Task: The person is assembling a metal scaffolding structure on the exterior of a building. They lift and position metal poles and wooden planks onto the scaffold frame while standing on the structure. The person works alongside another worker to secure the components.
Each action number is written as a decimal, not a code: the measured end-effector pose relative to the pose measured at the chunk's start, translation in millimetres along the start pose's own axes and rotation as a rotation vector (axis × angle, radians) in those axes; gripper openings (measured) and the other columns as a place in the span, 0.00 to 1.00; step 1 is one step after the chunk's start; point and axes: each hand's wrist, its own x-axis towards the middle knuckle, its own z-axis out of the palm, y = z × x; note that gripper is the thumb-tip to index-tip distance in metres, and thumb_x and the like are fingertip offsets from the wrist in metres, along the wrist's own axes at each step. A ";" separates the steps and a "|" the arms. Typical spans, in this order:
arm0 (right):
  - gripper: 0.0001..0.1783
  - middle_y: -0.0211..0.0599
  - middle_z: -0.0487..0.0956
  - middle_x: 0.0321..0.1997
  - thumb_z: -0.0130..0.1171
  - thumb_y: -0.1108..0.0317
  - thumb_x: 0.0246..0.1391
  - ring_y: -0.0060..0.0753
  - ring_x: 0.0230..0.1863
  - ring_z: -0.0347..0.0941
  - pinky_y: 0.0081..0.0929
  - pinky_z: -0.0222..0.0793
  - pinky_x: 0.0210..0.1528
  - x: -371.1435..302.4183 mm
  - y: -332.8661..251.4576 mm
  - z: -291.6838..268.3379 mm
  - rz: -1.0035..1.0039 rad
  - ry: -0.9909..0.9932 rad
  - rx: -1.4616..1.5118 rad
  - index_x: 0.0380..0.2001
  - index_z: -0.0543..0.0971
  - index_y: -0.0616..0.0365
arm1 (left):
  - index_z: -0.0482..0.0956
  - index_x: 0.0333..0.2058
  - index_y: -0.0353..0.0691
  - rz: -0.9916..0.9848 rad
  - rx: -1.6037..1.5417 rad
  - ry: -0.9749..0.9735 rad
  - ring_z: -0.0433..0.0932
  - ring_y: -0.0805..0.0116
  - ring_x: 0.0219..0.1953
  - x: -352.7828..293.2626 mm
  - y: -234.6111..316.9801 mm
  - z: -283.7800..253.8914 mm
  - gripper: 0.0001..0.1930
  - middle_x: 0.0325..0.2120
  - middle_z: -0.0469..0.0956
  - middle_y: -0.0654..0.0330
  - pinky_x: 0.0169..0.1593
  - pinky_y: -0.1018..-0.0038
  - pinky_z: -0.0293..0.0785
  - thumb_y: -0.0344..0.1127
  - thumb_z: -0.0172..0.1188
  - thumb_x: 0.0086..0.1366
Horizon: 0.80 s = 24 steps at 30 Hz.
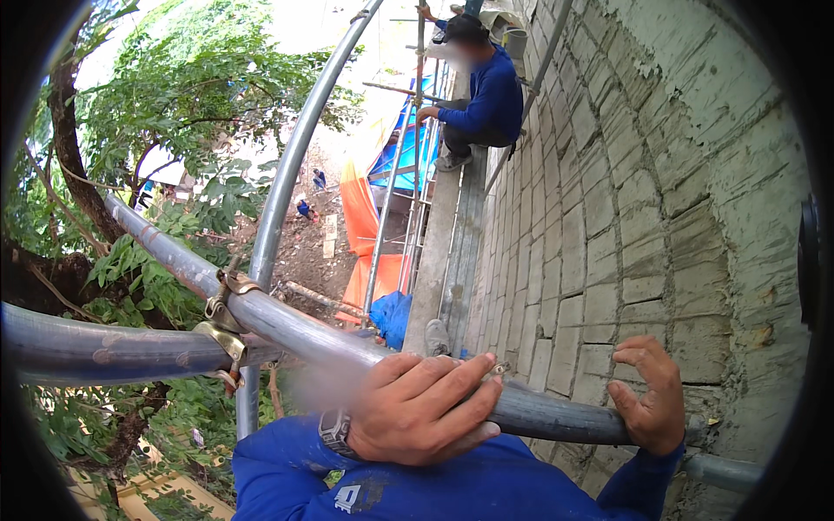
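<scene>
A grey metal scaffold pipe crosses in front of me at chest height. My left hand, with a watch on its wrist, lies over this pipe, fingers bent and close together. At its fingertips shows a small thing with a pale round end, pinched there; its kind I cannot make out. My right hand rests against the pipe near the wall, fingers curled but apart from the thumb, nothing between them. Left of my hands, a brass-coloured clamp joins the pipe to another pipe.
A rough block wall rises on the right. Ahead, a co-worker in blue sits on the narrow plank walkway. An upright pipe stands at left, by tree branches. Far below are ground, people and orange sheeting.
</scene>
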 end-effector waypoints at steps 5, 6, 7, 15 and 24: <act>0.19 0.51 0.79 0.46 0.68 0.67 0.44 0.55 0.46 0.78 0.42 0.74 0.49 -4.1 -2.3 -4.0 0.005 0.012 -0.011 0.40 0.80 0.64 | 0.87 0.41 0.53 0.013 -0.019 0.015 0.83 0.77 0.31 2.6 -0.7 1.2 0.19 0.42 0.87 0.67 0.34 0.78 0.67 0.59 0.62 0.65; 0.19 0.51 0.79 0.46 0.68 0.67 0.44 0.55 0.46 0.78 0.42 0.74 0.49 -3.4 -1.1 -3.0 0.001 0.010 -0.006 0.40 0.80 0.63 | 0.87 0.41 0.53 0.011 -0.014 0.012 0.83 0.77 0.31 2.0 -0.4 1.4 0.19 0.42 0.87 0.67 0.34 0.78 0.67 0.59 0.62 0.65; 0.19 0.51 0.79 0.46 0.68 0.67 0.44 0.55 0.46 0.78 0.42 0.74 0.49 -2.6 -0.1 -2.2 -0.002 0.009 -0.006 0.40 0.80 0.63 | 0.87 0.41 0.53 0.009 -0.009 0.010 0.82 0.77 0.31 1.4 -0.2 1.7 0.19 0.42 0.87 0.67 0.34 0.78 0.67 0.59 0.62 0.65; 0.19 0.51 0.79 0.46 0.68 0.66 0.45 0.55 0.46 0.78 0.42 0.74 0.49 -5.3 -1.7 -4.0 -0.004 0.020 -0.024 0.40 0.80 0.63 | 0.87 0.41 0.53 0.024 -0.013 0.015 0.82 0.77 0.31 3.1 -0.6 2.0 0.19 0.42 0.88 0.67 0.33 0.77 0.67 0.60 0.62 0.65; 0.19 0.50 0.79 0.46 0.68 0.66 0.44 0.54 0.46 0.78 0.41 0.74 0.49 -3.0 -1.2 -1.9 -0.003 0.023 -0.018 0.40 0.80 0.64 | 0.87 0.40 0.52 0.023 -0.010 0.017 0.83 0.76 0.29 3.2 -1.5 1.9 0.19 0.41 0.88 0.66 0.32 0.78 0.67 0.60 0.63 0.65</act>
